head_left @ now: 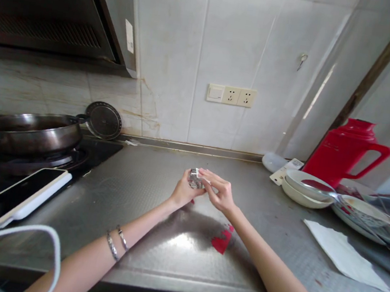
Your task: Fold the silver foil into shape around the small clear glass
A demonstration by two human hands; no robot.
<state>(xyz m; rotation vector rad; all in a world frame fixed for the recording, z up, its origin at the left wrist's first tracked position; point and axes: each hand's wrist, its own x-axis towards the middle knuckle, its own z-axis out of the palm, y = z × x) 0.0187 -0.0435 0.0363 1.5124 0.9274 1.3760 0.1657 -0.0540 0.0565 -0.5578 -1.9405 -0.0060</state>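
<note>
Over the middle of the steel counter, my left hand [185, 190] is closed round a small clear glass jar [195, 180], which looks ridged or patterned. My right hand [220, 190] is closed against the jar's upper right side. Between its fingers and the glass shows a bit of white tissue [198, 172]; most of that tissue is hidden by the fingers. Red scraps [221, 241] lie on the counter below my hands, with a smaller red speck near the left wrist.
At left are a steel pan [35, 132] on the stove and a phone [19, 194] with a white cable [55, 247]. Stacked bowls [305, 197], a plate with utensils, a red thermos jug [341, 153] and a white napkin [344, 254] occupy the right.
</note>
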